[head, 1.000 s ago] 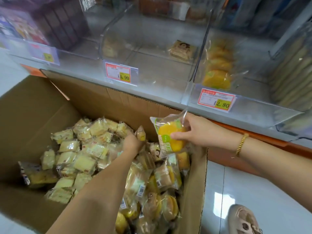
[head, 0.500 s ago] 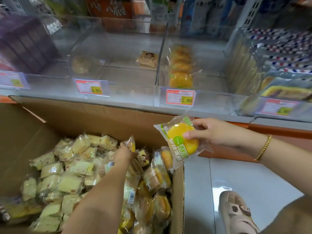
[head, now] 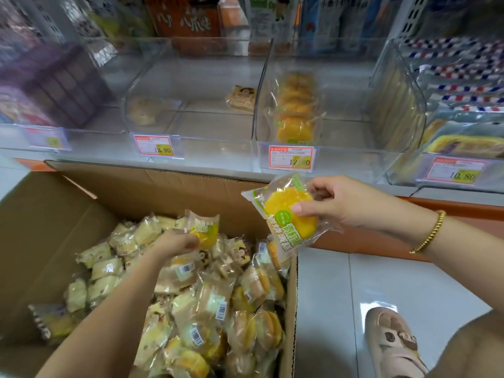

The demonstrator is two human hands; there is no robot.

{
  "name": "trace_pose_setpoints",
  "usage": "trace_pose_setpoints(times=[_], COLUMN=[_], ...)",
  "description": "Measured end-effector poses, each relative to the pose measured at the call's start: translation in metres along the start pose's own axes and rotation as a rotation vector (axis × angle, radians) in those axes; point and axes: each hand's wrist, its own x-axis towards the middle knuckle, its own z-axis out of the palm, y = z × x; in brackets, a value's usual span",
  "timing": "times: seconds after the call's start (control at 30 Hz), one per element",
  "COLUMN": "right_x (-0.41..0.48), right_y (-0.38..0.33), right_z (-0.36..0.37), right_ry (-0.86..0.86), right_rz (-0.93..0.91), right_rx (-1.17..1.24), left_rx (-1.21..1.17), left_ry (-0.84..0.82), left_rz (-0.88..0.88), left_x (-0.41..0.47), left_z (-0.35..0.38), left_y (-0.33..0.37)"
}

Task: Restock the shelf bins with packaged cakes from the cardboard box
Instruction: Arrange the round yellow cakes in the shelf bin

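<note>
— What is held in the box [head: 41, 241]?
— A small pack [head: 204, 230] is pinched by the left hand [head: 174, 245], its fingers curled, just above the heaped cakes [head: 212, 309]. The pack is stood upright, long axis vertical.
— And the right hand [head: 335, 205]?
— A yellow cake [head: 289, 214] is clasped there, with the thumb pressed on the front and the fingers curled behind the top. It is held over the box's far right corner, tilted, printed face toward the camera, lettered end downward.
— Beyond?
— A row [head: 296, 110] of similar cakes is seen in the bin [head: 341, 159] behind.
</note>
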Motion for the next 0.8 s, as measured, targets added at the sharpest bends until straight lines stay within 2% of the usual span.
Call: trace_pose_setpoints(times=[0.13,0.23,0.3,0.4,0.57,0.7,0.8], right_x=[-0.004,-0.006,-0.008,-0.009,-0.007,-0.008,-0.009], right_y=[-0.007,-0.007,-0.008,-0.012,-0.021,-0.027,-0.031], right_z=[-0.001,-0.003,-0.006,-0.007,-0.006,-0.007,-0.007], right_ry=[0.016,0.046,0.038,0.003,-0.084,-0.14,-0.165], right_rz=[-0.028,-0.049,-0.049,-0.073,-0.118,-0.198,-0.242], right_rx=[0.004,0.015,0.07,0.135,0.239,0.43,0.444], left_rx=[-0.5,-0.619,-0.636,-0.518,-0.45,-0.448,-0.512], left_ry=[-0.221,-0.293,-0.324,-0.371,-0.453,-0.363,-0.274], left_rz=[-0.03,0.067,0.134,0.267,0.428,0.538,0.613], left_x=[-0.039,-0.076,-0.101,-0.135,-0.17,-0.185,-0.189], left_z=[0.0,-0.003,-0.009,-0.02,-0.029,-0.027,-0.024], left_y=[-0.006,0.013,0.032,0.057,0.086,0.102,0.117])
